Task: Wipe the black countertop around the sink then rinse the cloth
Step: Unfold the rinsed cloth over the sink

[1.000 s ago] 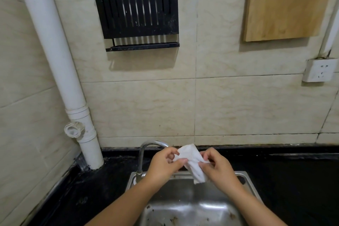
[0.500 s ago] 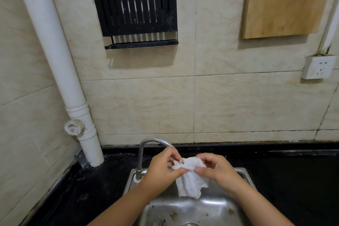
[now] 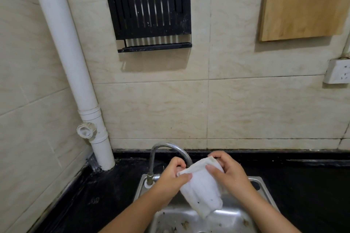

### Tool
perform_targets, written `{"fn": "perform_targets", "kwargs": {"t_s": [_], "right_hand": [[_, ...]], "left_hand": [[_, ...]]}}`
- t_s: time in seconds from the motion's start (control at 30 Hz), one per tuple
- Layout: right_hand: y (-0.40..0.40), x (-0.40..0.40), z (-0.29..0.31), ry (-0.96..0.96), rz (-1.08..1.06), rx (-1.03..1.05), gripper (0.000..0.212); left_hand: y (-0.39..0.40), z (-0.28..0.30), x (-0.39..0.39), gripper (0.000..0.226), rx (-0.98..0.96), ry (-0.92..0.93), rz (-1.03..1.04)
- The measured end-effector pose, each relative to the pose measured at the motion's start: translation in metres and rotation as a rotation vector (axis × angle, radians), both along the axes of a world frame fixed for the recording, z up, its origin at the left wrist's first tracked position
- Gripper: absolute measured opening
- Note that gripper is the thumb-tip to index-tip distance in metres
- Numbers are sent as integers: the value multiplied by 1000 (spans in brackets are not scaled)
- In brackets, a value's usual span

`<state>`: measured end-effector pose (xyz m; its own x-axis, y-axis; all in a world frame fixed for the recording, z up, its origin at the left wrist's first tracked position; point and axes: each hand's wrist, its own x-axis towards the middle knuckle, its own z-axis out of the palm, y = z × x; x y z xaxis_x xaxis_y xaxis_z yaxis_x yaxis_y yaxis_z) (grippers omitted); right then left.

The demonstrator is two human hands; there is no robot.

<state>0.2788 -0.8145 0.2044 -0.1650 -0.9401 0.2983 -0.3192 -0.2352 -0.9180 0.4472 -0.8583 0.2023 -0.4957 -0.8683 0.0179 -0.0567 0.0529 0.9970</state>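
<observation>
White cloth (image 3: pixel 201 193), damp-looking and flecked with a few dark specks, held up over the steel sink (image 3: pixel 262 191) beneath the curved faucet (image 3: pixel 164 147), top edge stretched flat, lower part hanging in soft folds toward the basin. Black countertop (image 3: pixel 106 193) wrapping the sink on the left, back and right, glossy, meeting the tiled wall at its back edge.

Cream marbled wall tiles (image 3: pixel 246 111) with dark grout fill the back. A white plastic drain pipe (image 3: pixel 62 47) slants down at nine o'clock. A black slotted metal rack (image 3: pixel 149 9) hangs at twelve o'clock, a pale wooden board (image 3: pixel 303 2) at two, a white wall socket (image 3: pixel 338 71) at three.
</observation>
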Motion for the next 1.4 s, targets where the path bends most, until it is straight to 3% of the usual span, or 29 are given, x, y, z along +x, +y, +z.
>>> {"fn": "perform_targets", "kwargs": {"t_s": [0.1, 0.17, 0.2, 0.27, 0.33, 0.4, 0.57, 0.7, 0.8, 0.9, 1.0, 1.13, 1.27, 1.4], "right_hand": [[-5, 0, 4, 158, -4, -66, 23], [-8, 3, 4, 273, -33, -161, 8], [-10, 5, 2, 331, -54, -227, 23], [-13, 8, -3, 412, -60, -310, 26], [-15, 8, -6, 440, -54, -352, 23], [-13, 9, -7, 403, -8, -367, 21], [-13, 17, -1, 215, 3, -273, 23], [-36, 18, 25, 82, -42, -231, 23], [-63, 15, 67, 85, 8, -200, 28], [-84, 19, 119, 208, 56, -239, 32], [-105, 21, 160, 222, -19, -300, 32], [-136, 24, 201, 171, -99, -339, 34], [-164, 22, 229, 139, -108, -338, 14], [-190, 21, 236, 173, -148, -288, 35]], "left_hand": [[-4, 2, 1, 17, 52, 6, 95], [-7, 2, 3, 20, -159, -154, 119], [-8, 2, 5, 21, -308, -236, 135], [-9, 2, 7, 19, -588, -370, 207], [-13, 0, 12, 20, -797, -431, 236], [-19, -7, 18, 18, -880, -399, 200], [-13, -4, 28, 22, -320, -261, -29], [-28, 8, 21, 49, 129, 227, 46], [-44, 43, 18, 40, 290, 443, -13], [-57, 80, 14, 28, 149, 370, -66], [-81, 116, 12, 13, 28, 414, 4], [-114, 173, 13, 17, -61, 462, 85], [-146, 215, 8, 11, -180, 394, 301], [-180, 237, 1, 33, -144, 467, 491]]}}
